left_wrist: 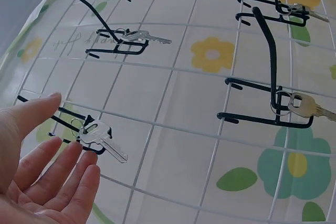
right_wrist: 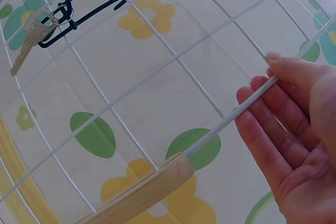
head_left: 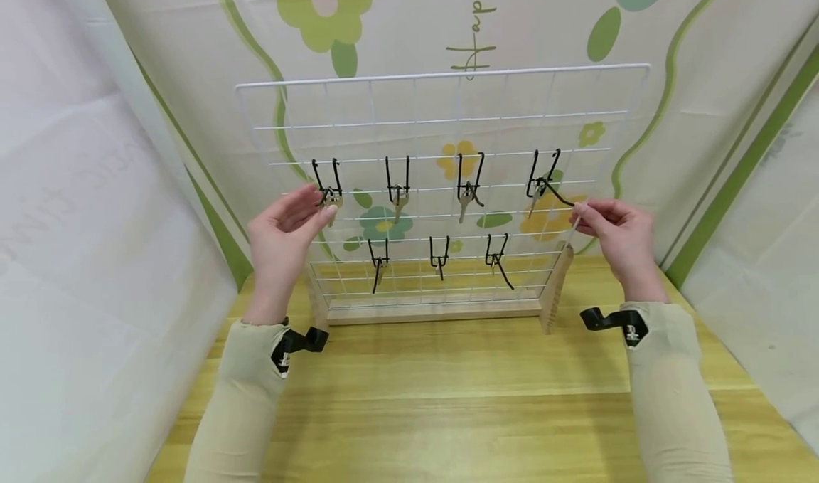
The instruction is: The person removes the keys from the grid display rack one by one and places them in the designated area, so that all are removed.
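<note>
A white wire grid rack (head_left: 441, 76) stands upright in a wooden base (head_left: 435, 314). Black hooks hang on it in two rows, each carrying a key on a ring. My left hand (head_left: 281, 245) is at the upper left hook, fingers relaxed and thumb apart, around the silver key (left_wrist: 100, 136) hanging there. In the left wrist view the key dangles beyond the fingertips, not pinched. On the other side, my right hand (head_left: 621, 237) pinches the rack's right edge wire (right_wrist: 226, 127) between thumb and fingers, just above the wooden side post (right_wrist: 157, 184).
The rack stands near the back of a wood-grain table (head_left: 448, 405). Behind it hangs a flower-printed cloth (head_left: 409, 28), with pale cloth walls on both sides. Another hook (head_left: 500, 259) in the lower row has its arm sticking out toward me.
</note>
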`<state>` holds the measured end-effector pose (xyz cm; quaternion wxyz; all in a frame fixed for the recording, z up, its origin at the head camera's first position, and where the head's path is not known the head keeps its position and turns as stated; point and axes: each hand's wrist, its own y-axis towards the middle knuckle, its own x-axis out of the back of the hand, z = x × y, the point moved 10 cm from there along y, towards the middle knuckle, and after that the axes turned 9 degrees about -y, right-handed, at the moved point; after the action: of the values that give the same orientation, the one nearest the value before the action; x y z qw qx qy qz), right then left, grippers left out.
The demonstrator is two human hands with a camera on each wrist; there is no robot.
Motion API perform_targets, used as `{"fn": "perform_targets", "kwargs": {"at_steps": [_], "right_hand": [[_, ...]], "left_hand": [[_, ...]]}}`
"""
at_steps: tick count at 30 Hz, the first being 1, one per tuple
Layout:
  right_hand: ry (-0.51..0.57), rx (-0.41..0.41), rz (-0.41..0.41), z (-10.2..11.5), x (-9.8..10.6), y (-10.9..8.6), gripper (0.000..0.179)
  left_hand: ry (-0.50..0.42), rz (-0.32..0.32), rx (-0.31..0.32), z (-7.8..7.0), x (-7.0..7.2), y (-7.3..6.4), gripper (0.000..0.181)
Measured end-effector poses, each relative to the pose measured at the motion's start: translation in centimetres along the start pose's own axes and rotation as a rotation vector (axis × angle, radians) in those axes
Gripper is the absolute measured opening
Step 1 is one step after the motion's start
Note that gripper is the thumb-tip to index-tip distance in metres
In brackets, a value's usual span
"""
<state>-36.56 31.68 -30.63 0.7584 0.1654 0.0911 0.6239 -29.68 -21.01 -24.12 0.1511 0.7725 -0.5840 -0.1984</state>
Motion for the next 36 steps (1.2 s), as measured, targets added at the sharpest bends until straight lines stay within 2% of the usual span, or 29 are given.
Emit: {"fn": "perform_targets", "kwargs": {"at_steps": [8, 15, 24, 29, 36], "right_hand": [[0.028, 0.013, 0.006, 0.2, 0.0, -0.2, 0.027], [0.02, 0.033, 0.012, 0.3, 0.0, -0.2, 0.026], [0.026, 0.053, 0.023, 0.3, -0.2, -0.2, 0.026], [0.027, 0.056, 0.024, 0.3, -0.3, -0.2, 0.026], [0.021, 0.057, 0.03, 0.2, -0.2, -0.1, 0.027]], "left_hand": [[0.038, -0.031, 0.012, 1.0, -0.1, 0.7, 0.038], [0.035, -0.042, -0.018, 1.4, -0.5, 0.9, 0.031], [0.062, -0.057, 0.004, 1.7, -0.5, 0.8, 0.021], [0.089, -0.043, 0.028, 1.8, -0.6, 0.8, 0.025], [0.044, -0.052, -0.025, 1.2, -0.4, 0.5, 0.021]]}}
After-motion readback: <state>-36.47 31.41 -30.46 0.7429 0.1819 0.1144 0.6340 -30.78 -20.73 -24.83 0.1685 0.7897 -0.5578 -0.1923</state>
